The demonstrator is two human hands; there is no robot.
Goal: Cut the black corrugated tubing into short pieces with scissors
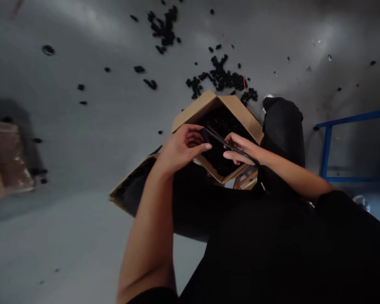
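My left hand [185, 145] is closed around a small black piece [205, 135], held between the thumb and fingers. In my right hand [242, 148] is a slim dark tool [220, 138] with a long curved handle, perhaps scissors; its exact kind is hard to make out. The tip of the tool meets or nearly meets the black piece. Both hands are above an open cardboard box [194, 110] with many dark pieces inside, dim and hard to tell apart.
Black pieces [223, 76] lie scattered on the grey floor [91, 139] beyond the box, with another pile [166, 27] farther off. A second open carton [126, 179] is by my left leg. A blue metal frame [327, 152] stands right; a plastic-wrapped brown package [11, 156] lies left.
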